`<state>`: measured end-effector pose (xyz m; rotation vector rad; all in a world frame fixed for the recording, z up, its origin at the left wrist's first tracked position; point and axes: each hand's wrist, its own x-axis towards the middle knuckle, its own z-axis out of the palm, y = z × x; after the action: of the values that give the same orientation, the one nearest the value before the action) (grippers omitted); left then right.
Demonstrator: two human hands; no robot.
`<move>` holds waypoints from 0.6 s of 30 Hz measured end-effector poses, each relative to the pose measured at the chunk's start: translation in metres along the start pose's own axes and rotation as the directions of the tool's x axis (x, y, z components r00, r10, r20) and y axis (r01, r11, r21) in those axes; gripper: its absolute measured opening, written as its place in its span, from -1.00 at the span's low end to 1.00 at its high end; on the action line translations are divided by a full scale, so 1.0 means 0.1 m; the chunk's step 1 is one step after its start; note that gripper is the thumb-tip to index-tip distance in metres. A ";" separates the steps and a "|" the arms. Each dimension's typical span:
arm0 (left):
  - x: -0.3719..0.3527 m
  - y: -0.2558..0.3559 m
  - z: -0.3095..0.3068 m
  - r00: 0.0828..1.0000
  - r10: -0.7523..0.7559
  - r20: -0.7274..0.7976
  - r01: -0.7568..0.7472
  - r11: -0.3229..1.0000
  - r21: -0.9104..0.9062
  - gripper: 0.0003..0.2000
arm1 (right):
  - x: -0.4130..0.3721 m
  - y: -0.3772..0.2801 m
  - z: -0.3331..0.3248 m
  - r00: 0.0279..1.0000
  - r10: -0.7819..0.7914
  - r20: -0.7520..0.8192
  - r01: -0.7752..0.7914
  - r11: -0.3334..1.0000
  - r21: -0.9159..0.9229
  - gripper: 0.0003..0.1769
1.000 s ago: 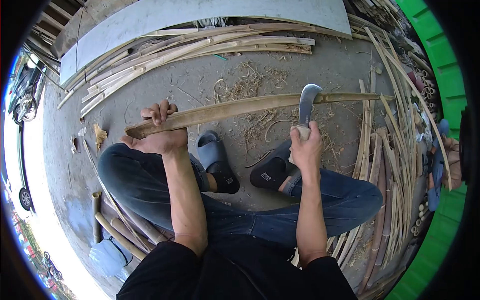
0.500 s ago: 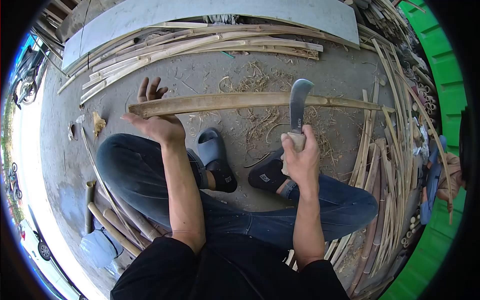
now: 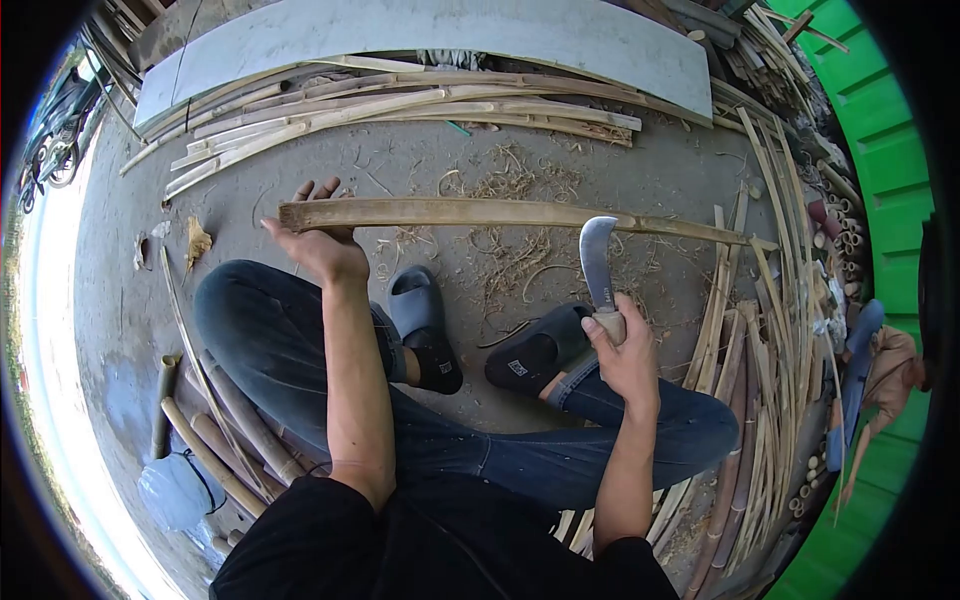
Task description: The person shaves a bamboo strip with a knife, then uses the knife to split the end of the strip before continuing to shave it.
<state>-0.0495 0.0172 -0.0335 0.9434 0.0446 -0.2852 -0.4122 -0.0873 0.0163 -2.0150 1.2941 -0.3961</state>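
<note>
A long split bamboo strip (image 3: pixel 440 212) lies across the view, its near-left end resting on my left hand (image 3: pixel 325 250). That palm faces up under the strip, with the thumb in front and fingertips showing behind it, apart. My right hand (image 3: pixel 628 350) is wrapped round the pale handle of a curved knife (image 3: pixel 597 262). The blade points up, its hooked tip at or just below the strip's lower edge; whether they touch I cannot tell. The strip's right end reaches the upright strips at the right.
Bamboo strips (image 3: pixel 400 108) lie beyond the shavings (image 3: pixel 510 240), before a pale board (image 3: pixel 420 30). More strips (image 3: pixel 775 400) lie at the right, near a crouching person (image 3: pixel 890 375) by a green wall (image 3: pixel 890 150). Bamboo poles (image 3: pixel 215 455) are at lower left.
My right hand has moved down and right, bringing the blade from across the strip to its lower edge. The strip's left end sits slightly farther right. The view has shifted.
</note>
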 end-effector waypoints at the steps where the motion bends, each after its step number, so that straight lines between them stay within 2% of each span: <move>1: 0.02 -0.02 -0.02 1.000 -0.018 -0.018 0.018 1.000 0.005 -0.22 | 0.02 -0.01 -0.01 1.000 0.006 0.009 -0.006 1.000 0.015 -0.54; 6: 0.05 -0.06 -0.04 0.996 -0.088 -0.032 0.088 0.996 -0.021 -0.16 | 0.12 0.05 -0.02 0.997 -0.068 -0.029 0.068 0.998 -0.010 -0.56; 8: 0.01 -0.04 0.00 0.995 -0.093 0.034 0.094 0.995 -0.023 -0.12 | 0.15 0.09 0.02 0.999 0.026 -0.031 -0.023 0.996 0.092 -0.59; 9: -0.03 0.01 0.00 0.989 -0.068 0.133 0.073 0.997 -0.029 -0.09 | 0.14 0.00 0.03 0.994 0.110 -0.012 -0.105 0.975 0.195 -0.63; 10: -0.05 0.03 0.02 0.991 -0.053 0.126 0.057 0.998 -0.025 -0.09 | 0.14 0.01 0.09 0.995 0.099 -0.001 -0.096 0.974 0.203 -0.63; 12: -0.09 0.06 0.09 0.920 0.069 0.386 -0.033 0.995 -0.099 -0.12 | 0.16 0.09 0.22 0.994 0.106 -0.039 -0.078 0.893 0.443 -0.67; 13: -0.12 0.07 0.13 0.919 0.080 0.387 -0.045 0.994 -0.098 -0.12 | 0.17 0.07 0.26 0.989 0.150 -0.018 -0.120 0.850 0.512 -0.70; 14: -0.15 0.06 0.16 0.892 0.111 0.439 -0.095 0.994 -0.059 -0.18 | 0.18 0.05 0.29 0.989 0.144 -0.018 -0.114 0.847 0.519 -0.70; 16: -0.19 0.05 0.18 0.852 0.134 0.506 -0.141 0.990 -0.025 -0.22 | 0.19 0.03 0.35 0.968 0.250 -0.019 -0.172 0.719 0.673 -0.70; 18: -0.23 -0.01 0.18 0.802 0.154 0.577 -0.402 0.854 0.330 -0.31 | 0.22 0.03 0.41 0.960 0.277 -0.048 -0.157 0.669 0.726 -0.71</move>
<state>-0.0731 0.0070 -0.0198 1.2748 -0.7075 -0.2708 -0.3804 -0.0915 -0.0173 -1.1609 1.1941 -0.8152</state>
